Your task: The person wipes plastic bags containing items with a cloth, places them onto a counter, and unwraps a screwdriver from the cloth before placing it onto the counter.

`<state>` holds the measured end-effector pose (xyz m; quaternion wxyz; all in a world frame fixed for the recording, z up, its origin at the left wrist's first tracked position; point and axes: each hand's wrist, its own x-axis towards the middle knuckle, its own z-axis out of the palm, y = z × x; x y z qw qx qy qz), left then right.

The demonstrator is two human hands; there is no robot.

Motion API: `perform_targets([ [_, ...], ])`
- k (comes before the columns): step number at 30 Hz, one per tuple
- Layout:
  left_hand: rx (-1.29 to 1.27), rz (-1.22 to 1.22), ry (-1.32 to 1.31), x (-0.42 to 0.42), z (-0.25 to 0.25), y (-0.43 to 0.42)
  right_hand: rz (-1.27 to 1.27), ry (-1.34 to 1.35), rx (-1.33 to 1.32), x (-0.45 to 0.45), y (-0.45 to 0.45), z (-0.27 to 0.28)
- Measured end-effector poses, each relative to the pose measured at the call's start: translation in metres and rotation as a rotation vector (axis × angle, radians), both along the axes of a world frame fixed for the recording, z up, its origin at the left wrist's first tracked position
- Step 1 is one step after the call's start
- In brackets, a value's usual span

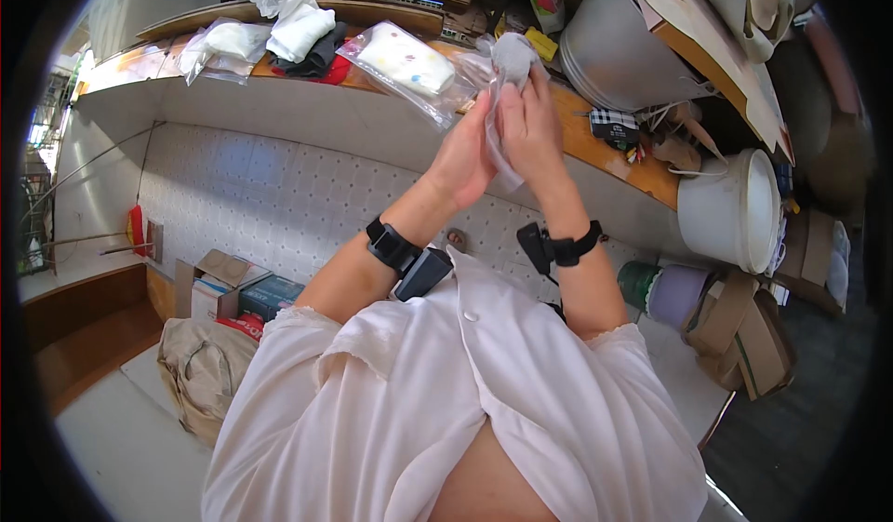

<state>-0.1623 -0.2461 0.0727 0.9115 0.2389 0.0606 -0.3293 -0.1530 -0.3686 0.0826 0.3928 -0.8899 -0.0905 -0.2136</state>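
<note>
Pale grey, rounded fabric bundle (513,55) sits at the fingertips of both hands, raised over the front edge of a narrow brown wooden tabletop (581,140). The left hand (465,154) and the right hand (528,136) are close together, fingers pointing away from the body, with a thin, clear plastic bag (502,154) gripped between them and hanging down below the fingers. Whether the bundle is wholly inside the bag, I cannot tell. Each wrist wears a black strap with a black module.

Just left of the hands lies a clear plastic packet of white fabric with small coloured spots (406,61). Farther left, a crumpled white cloth (302,27) rests on a black cloth (321,54), beside another clear bag holding white material (231,43). To the right stand a large grey bucket (619,43), a small black-and-white checked object (614,125) and, past it, a white plastic bucket (730,210).
</note>
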Motion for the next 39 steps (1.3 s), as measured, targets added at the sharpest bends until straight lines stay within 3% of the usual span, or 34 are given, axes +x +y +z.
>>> perform_targets([
  [2,0.039,0.118,-0.028,0.008,-0.002,0.011,0.038,0.008,-0.052,-0.035,0.027,0.003],
  [3,-0.146,0.103,-0.052,0.021,-0.015,0.023,0.102,0.027,0.039,-0.056,0.044,-0.001],
  [4,-0.146,0.112,-0.054,0.025,-0.016,0.035,0.162,0.046,0.130,-0.066,0.052,-0.003],
  [6,-0.380,-0.045,-0.128,0.029,-0.017,0.049,0.170,0.008,0.069,-0.065,0.051,-0.001],
  [8,-0.318,0.031,-0.101,0.030,-0.017,0.043,0.167,-0.030,0.011,-0.058,0.049,0.002],
  [11,-0.162,0.202,-0.103,0.028,-0.008,0.030,-0.059,-0.157,-0.419,-0.044,0.048,0.026],
  [15,-0.066,0.123,-0.213,0.002,0.012,0.016,-0.287,-0.280,-0.492,0.005,0.008,0.043],
  [17,-0.061,0.095,-0.245,0.007,0.010,0.022,-0.049,0.284,0.314,0.015,-0.013,0.047],
  [20,-0.035,0.065,-0.275,0.015,0.019,0.032,0.042,0.269,0.464,0.010,-0.022,0.034],
  [21,-0.119,0.004,-0.241,0.019,0.024,0.037,0.005,0.047,0.189,0.002,-0.013,0.033],
  [22,-0.200,-0.059,-0.202,0.021,0.029,0.041,0.008,0.049,0.192,-0.011,-0.001,0.030],
  [24,-0.061,-0.040,-0.323,0.020,0.027,0.041,-0.045,-0.138,-0.277,-0.036,0.021,0.022],
  [27,0.064,0.088,-0.410,0.015,0.016,0.033,-0.056,-0.139,-0.439,-0.048,0.028,0.016],
  [30,0.192,0.080,-0.392,0.005,0.027,0.028,-0.144,-0.143,-0.333,-0.034,0.019,0.017],
  [32,0.129,0.062,-0.374,0.005,0.025,0.031,-0.204,-0.229,-0.310,-0.023,0.014,0.033],
  [34,0.342,-0.035,-0.562,0.002,0.017,0.038,-0.195,-0.051,0.015,-0.014,-0.015,0.037],
  [35,0.330,-0.033,-0.518,0.001,0.012,0.040,-0.194,0.006,0.123,-0.013,-0.028,0.039],
  [38,0.280,-0.150,-0.504,0.002,0.026,0.058,-0.012,0.444,1.213,-0.015,-0.057,0.044],
  [39,0.282,-0.186,-0.535,0.005,0.023,0.063,0.146,0.483,1.422,-0.024,-0.046,0.061],
])
